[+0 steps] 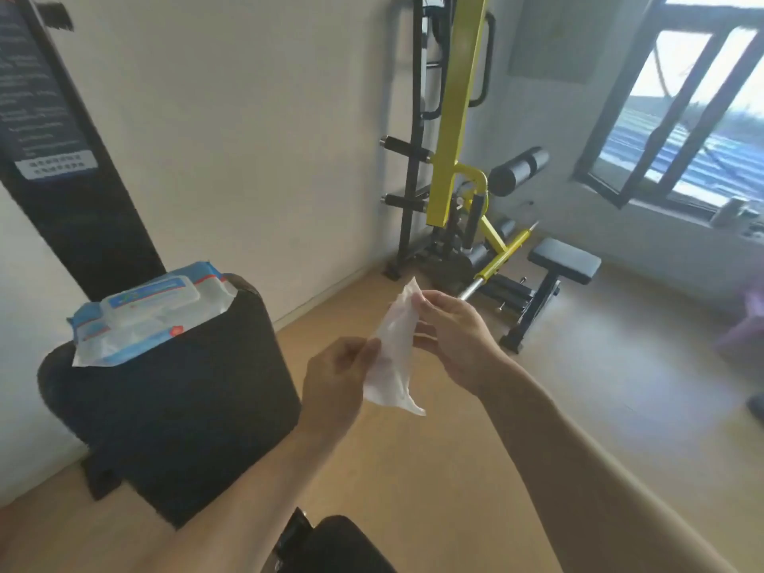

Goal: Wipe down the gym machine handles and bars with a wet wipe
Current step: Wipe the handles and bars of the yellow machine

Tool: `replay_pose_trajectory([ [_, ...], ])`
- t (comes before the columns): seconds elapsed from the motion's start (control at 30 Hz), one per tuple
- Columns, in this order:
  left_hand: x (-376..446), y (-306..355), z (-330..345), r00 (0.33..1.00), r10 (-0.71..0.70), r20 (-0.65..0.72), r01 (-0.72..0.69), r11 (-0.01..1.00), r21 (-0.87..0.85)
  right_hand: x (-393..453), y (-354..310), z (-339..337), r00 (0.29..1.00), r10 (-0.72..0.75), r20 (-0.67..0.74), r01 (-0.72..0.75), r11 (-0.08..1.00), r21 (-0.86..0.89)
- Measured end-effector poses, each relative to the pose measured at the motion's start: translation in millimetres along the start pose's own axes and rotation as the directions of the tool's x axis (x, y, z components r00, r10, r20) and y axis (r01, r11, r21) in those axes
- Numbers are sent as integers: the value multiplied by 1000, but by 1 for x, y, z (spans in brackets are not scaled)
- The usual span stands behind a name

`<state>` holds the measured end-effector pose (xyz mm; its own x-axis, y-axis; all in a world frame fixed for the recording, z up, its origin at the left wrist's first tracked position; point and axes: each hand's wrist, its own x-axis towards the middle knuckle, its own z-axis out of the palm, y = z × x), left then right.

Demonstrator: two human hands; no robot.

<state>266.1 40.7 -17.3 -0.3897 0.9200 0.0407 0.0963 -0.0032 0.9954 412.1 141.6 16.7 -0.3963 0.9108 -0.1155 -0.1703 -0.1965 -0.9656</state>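
Observation:
A white wet wipe (pixel 395 349) hangs crumpled between both my hands in mid-air. My left hand (pixel 337 386) pinches its lower left edge. My right hand (pixel 452 337) pinches its upper end with thumb and fingers. A blue and white wet wipe pack (pixel 149 312) lies on a black padded seat (pixel 177 411) to my left. The yellow and black gym machine (pixel 459 130) stands in the far corner, with black handles (pixel 403 144) on its rack, a chrome bar (pixel 496 262) and a foam roller pad (pixel 519 169).
A small black bench (pixel 564 266) sits beside the machine. An open window (pixel 682 117) is on the right wall. A dark banner (pixel 53 130) leans on the left wall. Another black pad (pixel 343 547) is at the bottom edge. The floor (pixel 578 407) is light wood.

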Motion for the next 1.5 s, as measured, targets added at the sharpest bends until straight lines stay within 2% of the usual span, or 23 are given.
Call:
replay_pose_trajectory([
  [0.1,5,1,41,997,-22,-72,27,998,65,5,7,-50,999,35,-37,-32,996,85],
  [0.27,18,0,128,991,16,-132,14,975,223,18,16,-145,980,193,50,-199,964,177],
  [0.37,34,-3,179,989,-5,-147,41,968,249,25,17,-197,977,181,110,-187,981,48],
  [0.47,52,-8,220,982,-76,-175,118,964,240,29,14,-239,978,205,37,-204,979,-25],
  [0.57,66,-14,249,967,-220,-130,240,956,168,34,6,-272,974,227,1,-227,974,19],
  [0.7,82,-23,274,909,-415,-44,414,910,-25,49,1,-301,969,245,-40,-244,970,18],
  [0.8,96,-33,286,881,-451,-142,435,891,-131,66,1,-313,951,299,-79,-299,954,1],
  [0.9,115,-37,296,878,-439,-193,414,897,-157,88,-1,-318,945,323,-52,-326,943,-59],
  [1.03,158,-33,304,899,-372,-233,349,927,-136,133,-2,-313,954,239,-179,-265,954,-140],
  [1.1,187,-31,309,917,-324,-233,303,945,-123,158,-3,-306,971,188,-145,-217,952,-216],
  [1.2,240,-32,312,939,-259,-228,241,965,-106,204,-12,-303,976,182,-123,-200,966,-161],
  [1.3,296,-32,310,950,-231,-211,220,973,-73,257,-25,-312,953,163,-253,-188,979,-76],
  [1.37,326,-30,311,949,-253,-186,239,966,-96,285,-33,-315,941,119,-317,-156,983,-95],
  [1.43,347,-26,320,955,-261,-140,243,961,-135,304,-38,-311,953,17,-302,-76,980,-183],
  [1.5,360,-21,331,961,-259,-100,238,953,-185,313,-39,-301,975,-61,-215,1,964,-266],
])
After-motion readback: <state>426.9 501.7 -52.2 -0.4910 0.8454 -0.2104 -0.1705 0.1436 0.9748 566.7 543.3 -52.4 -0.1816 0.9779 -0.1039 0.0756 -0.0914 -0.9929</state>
